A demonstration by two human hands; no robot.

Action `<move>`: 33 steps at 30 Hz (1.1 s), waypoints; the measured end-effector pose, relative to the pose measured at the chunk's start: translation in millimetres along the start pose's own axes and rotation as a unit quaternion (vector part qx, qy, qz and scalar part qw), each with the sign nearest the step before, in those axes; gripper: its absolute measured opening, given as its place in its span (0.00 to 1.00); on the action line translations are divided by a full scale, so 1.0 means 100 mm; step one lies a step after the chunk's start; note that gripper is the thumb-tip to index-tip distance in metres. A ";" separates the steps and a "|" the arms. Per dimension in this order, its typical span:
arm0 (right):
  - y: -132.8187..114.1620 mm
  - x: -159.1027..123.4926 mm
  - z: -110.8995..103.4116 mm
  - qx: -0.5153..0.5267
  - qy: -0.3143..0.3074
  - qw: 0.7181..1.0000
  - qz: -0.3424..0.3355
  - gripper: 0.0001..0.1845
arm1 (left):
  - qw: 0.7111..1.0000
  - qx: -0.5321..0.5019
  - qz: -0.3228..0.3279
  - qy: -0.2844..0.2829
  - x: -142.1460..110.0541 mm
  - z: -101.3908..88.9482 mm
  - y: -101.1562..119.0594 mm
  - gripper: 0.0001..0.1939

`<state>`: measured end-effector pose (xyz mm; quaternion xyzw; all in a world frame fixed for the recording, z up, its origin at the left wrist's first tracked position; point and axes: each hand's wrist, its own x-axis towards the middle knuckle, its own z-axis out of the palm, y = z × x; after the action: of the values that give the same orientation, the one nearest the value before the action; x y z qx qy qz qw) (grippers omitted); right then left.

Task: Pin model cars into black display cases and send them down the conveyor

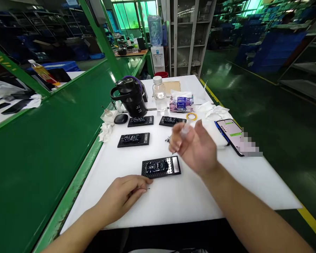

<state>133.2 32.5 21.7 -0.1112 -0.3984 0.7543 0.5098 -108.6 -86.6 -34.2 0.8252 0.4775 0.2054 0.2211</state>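
The person's left hand [119,194] is at about eight o'clock from the nearest black plaque [170,168], its fingers curled at the plaque's near-left edge and its thumb and index finger pinching a thin dark item [149,189], mostly hidden. That plaque lies flat on the white table [189,200] and bears a dark model car [156,167] and, at three o'clock on it, a silver label [176,164]. At two o'clock is the raised right hand [197,149], slightly blurred, its curled fingers gripping a small clear tube [185,130] while the thumb stands apart. Another plaque [141,141] with a car lies toward ten o'clock, a third [140,124] at eleven and a fourth [168,124] between twelve and one. Farther out, a black jug [133,100] stands at eleven, a clear bottle [160,98] at twelve, a yellow tape roll [191,113] lies at one, and a lit phone [230,131] lies beyond the right hand, toward two.
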 end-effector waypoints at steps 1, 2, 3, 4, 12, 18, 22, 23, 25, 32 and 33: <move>0.12 -0.03 0.06 0.020 -0.010 1.000 0.008 0.28 | 1.000 0.004 0.008 0.006 -0.01 0.02 -0.01 0.04; 0.23 -0.05 0.09 0.030 -0.015 0.999 0.011 0.32 | 1.000 0.008 0.018 0.009 -0.01 0.03 -0.01 0.03; 0.31 -0.06 0.10 0.032 -0.016 0.999 0.013 0.34 | 0.999 0.011 0.028 0.011 -0.02 0.04 -0.02 0.04; 0.36 -0.07 0.08 0.030 -0.014 0.999 0.016 0.36 | 0.999 0.009 0.036 0.012 -0.02 0.05 -0.02 0.04; 0.37 -0.07 -0.03 0.007 0.008 0.999 0.050 0.34 | 0.998 -0.021 0.050 0.022 0.03 0.03 -0.02 0.04; 0.41 -0.05 -0.03 0.002 -0.005 0.998 0.057 0.32 | 0.997 -0.038 0.056 0.021 0.03 0.02 -0.03 0.04; 0.41 -0.06 -0.04 -0.009 -0.013 0.998 0.056 0.31 | 0.998 -0.044 0.052 0.020 0.05 0.01 -0.02 0.04; 0.41 -0.06 -0.04 -0.010 -0.015 0.998 0.058 0.31 | 0.997 -0.044 0.051 0.022 0.05 0.01 -0.02 0.04; 0.41 -0.06 -0.05 -0.011 -0.022 0.998 0.061 0.31 | 0.997 -0.046 0.051 0.026 0.05 0.00 -0.01 0.04; 0.45 -0.05 -0.07 -0.021 -0.032 0.997 0.062 0.33 | 0.998 -0.043 0.047 0.021 0.05 0.01 -0.02 0.05; 0.45 -0.05 -0.07 -0.021 -0.033 0.997 0.061 0.32 | 0.998 -0.043 0.047 0.021 0.05 0.02 -0.02 0.05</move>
<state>109.0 24.0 -16.2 -0.1216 -0.4232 0.7787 0.4470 -106.5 -81.5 -36.2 0.8316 0.4337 0.2533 0.2369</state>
